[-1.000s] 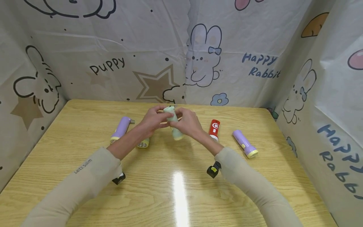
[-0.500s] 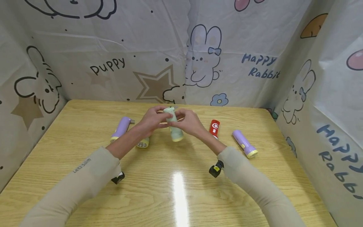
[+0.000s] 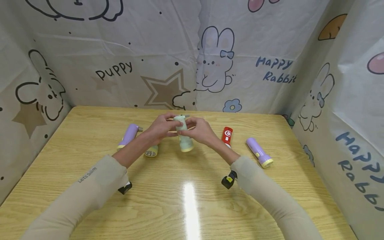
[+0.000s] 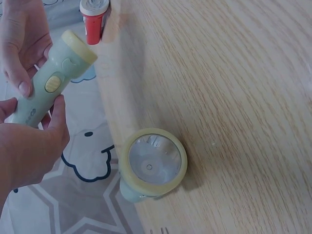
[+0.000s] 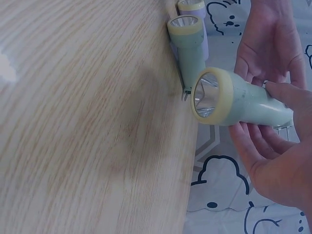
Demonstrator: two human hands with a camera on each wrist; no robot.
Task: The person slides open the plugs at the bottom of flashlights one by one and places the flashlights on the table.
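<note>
Both hands hold a mint-green flashlight [image 3: 186, 143] above the far part of the table, its pale yellow lamp end pointing down and toward me. My left hand [image 3: 162, 127] grips the tail end between thumb and fingers. My right hand [image 3: 200, 130] pinches the barrel from the other side. In the left wrist view the flashlight [image 4: 61, 61] shows a ribbed yellow switch [image 4: 52, 84]. Thin metal prongs [image 5: 283, 129] stick out near its tail in the right wrist view. A second mint-green flashlight [image 3: 151, 151] lies beside my left forearm, partly hidden by it.
A purple flashlight [image 3: 129, 134] with prongs folded out lies at the left, partly behind the left forearm. A red flashlight [image 3: 227, 135] and another purple flashlight [image 3: 258, 151] lie at the right. Printed cloth [image 3: 168, 60] walls the wooden table [image 3: 162, 206] at back and sides.
The lamp end of the held flashlight has swung down slightly toward me, and its prongs show more at the tail. My right hand has shifted slightly; the left hand stays nearly still.
</note>
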